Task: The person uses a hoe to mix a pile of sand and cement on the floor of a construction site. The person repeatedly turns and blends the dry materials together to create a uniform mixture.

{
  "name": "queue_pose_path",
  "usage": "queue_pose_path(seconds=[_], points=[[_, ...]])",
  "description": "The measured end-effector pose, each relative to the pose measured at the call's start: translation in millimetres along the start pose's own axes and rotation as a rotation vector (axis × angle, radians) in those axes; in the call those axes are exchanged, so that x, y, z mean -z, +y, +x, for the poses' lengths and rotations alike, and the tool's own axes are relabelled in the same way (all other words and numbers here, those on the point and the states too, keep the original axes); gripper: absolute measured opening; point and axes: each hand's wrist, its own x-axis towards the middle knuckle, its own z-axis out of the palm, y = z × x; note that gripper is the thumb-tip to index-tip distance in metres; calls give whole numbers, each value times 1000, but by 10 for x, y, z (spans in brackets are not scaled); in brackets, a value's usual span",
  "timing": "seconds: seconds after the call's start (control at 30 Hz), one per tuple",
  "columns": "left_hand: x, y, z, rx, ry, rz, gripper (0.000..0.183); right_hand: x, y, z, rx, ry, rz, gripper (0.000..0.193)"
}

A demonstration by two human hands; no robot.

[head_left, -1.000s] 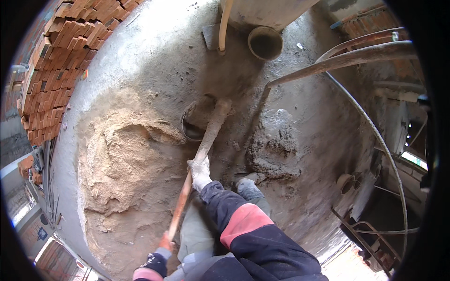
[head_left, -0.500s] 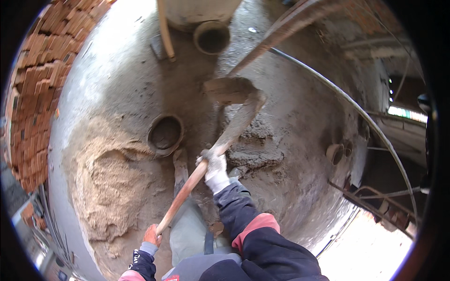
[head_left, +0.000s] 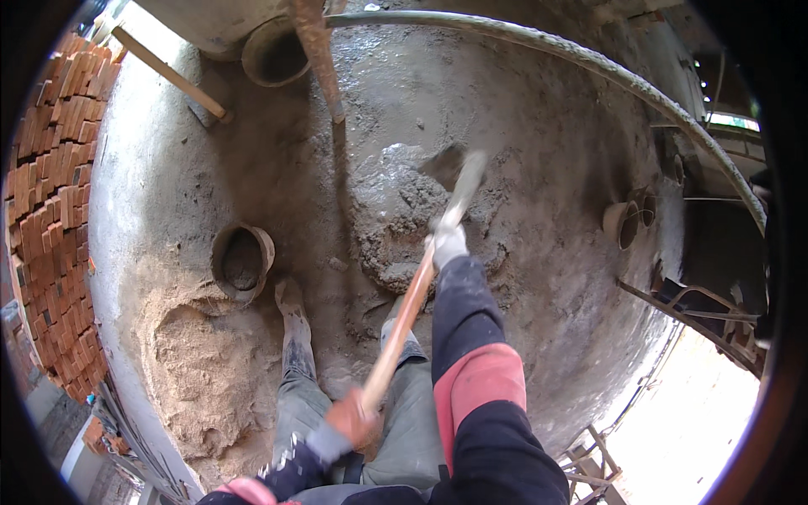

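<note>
While both hands hold the hoe (head_left: 410, 305) across the centre of the frame, its blurred blade (head_left: 443, 168) lies over the wet grey heap (head_left: 390, 220); whether it has bitten in cannot be told. The left grip (head_left: 353, 418) wraps the handle's lower end, and the right grip (head_left: 449, 241) is closed farther up, near the head. That wide spacing should give leverage. Short, controlled pulls would suit the dense mix best, with the blade clear of the right boot (head_left: 392, 318) at the heap's lower edge and the bucket (head_left: 268, 250) left of centre.
</note>
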Motion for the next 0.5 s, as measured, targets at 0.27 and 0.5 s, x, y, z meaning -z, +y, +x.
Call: queue_pose_path(seconds=[0.27,0.5], points=[[756,1267,-575,165,-263,-101,64,598,832,49,-307,-298,300,16],[1777,1533,-1079,-270,-200,-315,76,522,982,-144,-535,-252,384,24]])
